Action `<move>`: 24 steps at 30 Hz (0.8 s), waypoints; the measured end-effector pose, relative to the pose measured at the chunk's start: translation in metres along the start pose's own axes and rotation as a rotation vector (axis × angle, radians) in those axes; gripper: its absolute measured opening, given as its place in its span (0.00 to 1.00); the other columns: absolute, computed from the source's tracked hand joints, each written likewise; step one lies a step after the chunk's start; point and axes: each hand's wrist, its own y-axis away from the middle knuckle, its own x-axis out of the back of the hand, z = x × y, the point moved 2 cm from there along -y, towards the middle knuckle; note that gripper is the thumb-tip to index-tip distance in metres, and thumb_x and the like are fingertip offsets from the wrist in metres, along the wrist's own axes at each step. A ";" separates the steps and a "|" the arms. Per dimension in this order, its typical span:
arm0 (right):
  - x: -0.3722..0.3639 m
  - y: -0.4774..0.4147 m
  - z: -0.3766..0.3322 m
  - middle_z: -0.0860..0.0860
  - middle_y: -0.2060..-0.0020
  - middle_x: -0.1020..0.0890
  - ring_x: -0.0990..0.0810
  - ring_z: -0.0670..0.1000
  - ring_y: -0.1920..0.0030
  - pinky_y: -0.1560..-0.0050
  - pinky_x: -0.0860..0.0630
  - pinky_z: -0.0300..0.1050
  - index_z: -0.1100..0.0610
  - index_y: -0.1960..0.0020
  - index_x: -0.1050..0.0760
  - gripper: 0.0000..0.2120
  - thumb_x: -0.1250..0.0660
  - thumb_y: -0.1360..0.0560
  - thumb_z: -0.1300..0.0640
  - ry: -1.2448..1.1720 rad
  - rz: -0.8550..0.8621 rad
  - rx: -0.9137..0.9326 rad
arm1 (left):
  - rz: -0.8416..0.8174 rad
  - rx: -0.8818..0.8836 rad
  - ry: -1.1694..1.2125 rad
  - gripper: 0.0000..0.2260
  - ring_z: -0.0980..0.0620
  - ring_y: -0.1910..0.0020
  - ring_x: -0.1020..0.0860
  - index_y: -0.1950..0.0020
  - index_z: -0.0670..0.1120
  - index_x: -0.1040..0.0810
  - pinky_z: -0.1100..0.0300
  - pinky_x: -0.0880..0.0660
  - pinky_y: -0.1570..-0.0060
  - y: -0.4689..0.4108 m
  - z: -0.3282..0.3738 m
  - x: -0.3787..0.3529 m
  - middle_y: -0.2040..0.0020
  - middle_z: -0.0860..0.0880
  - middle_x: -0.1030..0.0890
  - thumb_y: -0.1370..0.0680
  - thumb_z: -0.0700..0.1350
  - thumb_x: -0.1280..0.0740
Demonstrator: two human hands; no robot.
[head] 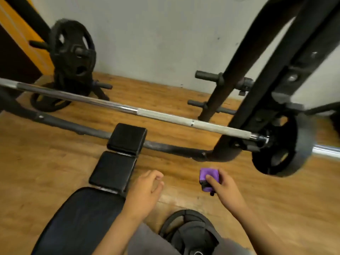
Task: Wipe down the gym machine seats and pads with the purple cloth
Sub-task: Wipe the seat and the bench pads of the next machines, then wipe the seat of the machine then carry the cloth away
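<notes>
Two bare hands hang over the wooden floor [184, 192] just right of the black bench [88, 214], and neither touches its padding. Bare floor lies open on both sides of the bench. Beyond the bench's far end, the barbell [165, 116] crosses the view and a low black frame tube [77, 127] runs under it. The black rack upright [257, 100] and a weight plate [279, 144] close off the room to the bench's far right.

Padding on the bench is in three black pieces: a broad seat pad [77, 223] nearest the person, a middle pad [112, 171] and an end pad [127, 138], each with a narrow gap between. Its long axis runs from the near left towards the barbell, slanting slightly rightward.

Right of the middle pad, the right hand [223, 186] grips the purple cloth [207, 178], folded into a small, thick block with a dark trim at its lower edge, thumb pressed on top. The left hand [147, 188] is empty, fingers loosely curled, beside the seat pad's far right corner.
</notes>
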 end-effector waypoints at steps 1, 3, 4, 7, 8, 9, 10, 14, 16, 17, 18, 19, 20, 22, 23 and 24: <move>0.026 0.012 0.019 0.51 0.61 0.20 0.21 0.42 0.68 0.71 0.26 0.37 0.52 0.49 0.26 0.06 0.36 0.21 0.62 -0.044 0.019 -0.025 | -0.027 -0.038 0.003 0.06 0.60 0.45 0.26 0.44 0.54 0.25 0.58 0.27 0.44 -0.003 0.025 -0.022 0.47 0.60 0.25 0.20 0.49 0.37; 0.080 0.033 0.063 0.52 0.63 0.19 0.21 0.43 0.70 0.71 0.26 0.40 0.54 0.48 0.24 0.08 0.37 0.21 0.65 -0.089 0.036 -0.068 | -0.060 -0.108 -0.002 0.07 0.61 0.46 0.27 0.43 0.55 0.25 0.60 0.27 0.45 -0.006 0.077 -0.071 0.46 0.61 0.26 0.20 0.49 0.37; 0.108 0.044 0.088 0.52 0.64 0.19 0.21 0.44 0.71 0.70 0.27 0.42 0.55 0.49 0.23 0.08 0.38 0.22 0.66 -0.101 0.046 -0.090 | -0.085 -0.129 -0.007 0.07 0.62 0.46 0.27 0.43 0.55 0.25 0.61 0.27 0.45 -0.004 0.103 -0.098 0.46 0.61 0.26 0.20 0.49 0.36; 0.207 0.075 0.167 0.50 0.68 0.19 0.20 0.47 0.70 0.70 0.27 0.44 0.59 0.50 0.23 0.07 0.38 0.22 0.67 -0.164 0.141 -0.133 | -0.160 -0.185 -0.003 0.06 0.64 0.46 0.26 0.44 0.55 0.25 0.64 0.27 0.47 0.003 0.182 -0.184 0.47 0.61 0.25 0.20 0.48 0.36; 0.242 0.086 0.191 0.52 0.66 0.18 0.20 0.49 0.69 0.69 0.27 0.45 0.60 0.49 0.23 0.05 0.37 0.22 0.66 -0.181 0.184 -0.150 | -0.171 -0.198 -0.004 0.06 0.63 0.46 0.26 0.44 0.54 0.25 0.64 0.27 0.46 0.006 0.206 -0.212 0.47 0.60 0.25 0.21 0.47 0.35; 0.276 0.097 0.211 0.53 0.66 0.18 0.20 0.50 0.68 0.69 0.27 0.45 0.61 0.50 0.23 0.04 0.36 0.22 0.65 -0.202 0.235 -0.161 | -0.188 -0.209 -0.008 0.06 0.62 0.45 0.26 0.44 0.53 0.24 0.64 0.28 0.46 0.009 0.230 -0.236 0.47 0.59 0.24 0.21 0.46 0.35; 0.309 0.110 0.230 0.52 0.67 0.18 0.21 0.50 0.69 0.70 0.28 0.43 0.61 0.51 0.23 0.03 0.36 0.22 0.64 -0.240 0.295 -0.167 | -0.211 -0.225 -0.022 0.07 0.62 0.45 0.26 0.44 0.53 0.24 0.64 0.28 0.46 0.012 0.254 -0.260 0.47 0.58 0.24 0.21 0.46 0.35; 0.423 0.172 0.275 0.47 0.74 0.23 0.26 0.44 0.75 0.74 0.32 0.34 0.61 0.57 0.25 0.12 0.41 0.19 0.58 -0.410 0.576 -0.233 | -0.324 -0.348 -0.120 0.06 0.62 0.47 0.25 0.45 0.54 0.24 0.62 0.27 0.46 0.024 0.345 -0.336 0.47 0.60 0.24 0.21 0.47 0.35; 0.465 0.204 0.295 0.50 0.73 0.24 0.27 0.43 0.77 0.74 0.31 0.33 0.59 0.60 0.25 0.14 0.42 0.18 0.56 -0.465 0.730 -0.257 | -0.379 -0.437 -0.141 0.05 0.62 0.47 0.25 0.46 0.54 0.24 0.63 0.28 0.46 0.028 0.386 -0.367 0.48 0.60 0.23 0.21 0.46 0.34; 0.483 0.218 0.307 0.52 0.73 0.24 0.27 0.43 0.77 0.74 0.31 0.33 0.59 0.61 0.26 0.15 0.42 0.18 0.56 -0.498 0.785 -0.273 | -0.408 -0.483 -0.161 0.05 0.62 0.47 0.25 0.46 0.54 0.23 0.61 0.28 0.46 0.028 0.406 -0.384 0.49 0.59 0.23 0.21 0.46 0.34; 0.497 0.231 0.319 0.52 0.72 0.24 0.27 0.43 0.76 0.74 0.31 0.34 0.58 0.61 0.26 0.15 0.42 0.18 0.55 -0.529 0.819 -0.297 | -0.442 -0.526 -0.186 0.05 0.61 0.47 0.25 0.46 0.54 0.23 0.60 0.28 0.46 0.028 0.425 -0.402 0.49 0.59 0.23 0.22 0.46 0.34; 0.508 0.244 0.332 0.53 0.72 0.25 0.27 0.43 0.76 0.73 0.30 0.35 0.58 0.60 0.26 0.14 0.41 0.18 0.55 -0.556 0.847 -0.319 | -0.487 -0.566 -0.219 0.05 0.59 0.46 0.25 0.46 0.54 0.24 0.58 0.28 0.45 0.031 0.443 -0.420 0.48 0.58 0.22 0.22 0.46 0.34; 0.520 0.255 0.346 0.54 0.71 0.25 0.28 0.43 0.76 0.73 0.30 0.37 0.58 0.60 0.26 0.13 0.40 0.19 0.55 -0.576 0.885 -0.337 | -0.541 -0.600 -0.249 0.06 0.58 0.45 0.25 0.45 0.54 0.24 0.58 0.28 0.44 0.033 0.460 -0.441 0.47 0.57 0.22 0.22 0.47 0.34; 0.542 0.273 0.371 0.53 0.71 0.25 0.28 0.44 0.74 0.73 0.31 0.37 0.57 0.58 0.25 0.11 0.39 0.19 0.54 -0.587 0.949 -0.368 | -0.637 -0.658 -0.312 0.10 0.57 0.42 0.25 0.40 0.53 0.24 0.57 0.29 0.41 0.033 0.489 -0.485 0.44 0.55 0.22 0.21 0.48 0.35; 0.550 0.281 0.387 0.53 0.70 0.24 0.27 0.45 0.73 0.73 0.31 0.37 0.57 0.58 0.25 0.11 0.39 0.19 0.54 -0.582 0.964 -0.392 | -0.669 -0.700 -0.352 0.12 0.56 0.40 0.25 0.37 0.53 0.25 0.56 0.29 0.39 0.032 0.500 -0.508 0.41 0.54 0.22 0.21 0.49 0.35; 0.559 0.289 0.401 0.52 0.70 0.24 0.27 0.45 0.73 0.73 0.32 0.36 0.56 0.58 0.26 0.11 0.40 0.19 0.54 -0.583 0.978 -0.414 | -0.698 -0.756 -0.400 0.15 0.54 0.37 0.26 0.35 0.52 0.26 0.55 0.30 0.37 0.030 0.511 -0.533 0.39 0.53 0.22 0.21 0.50 0.36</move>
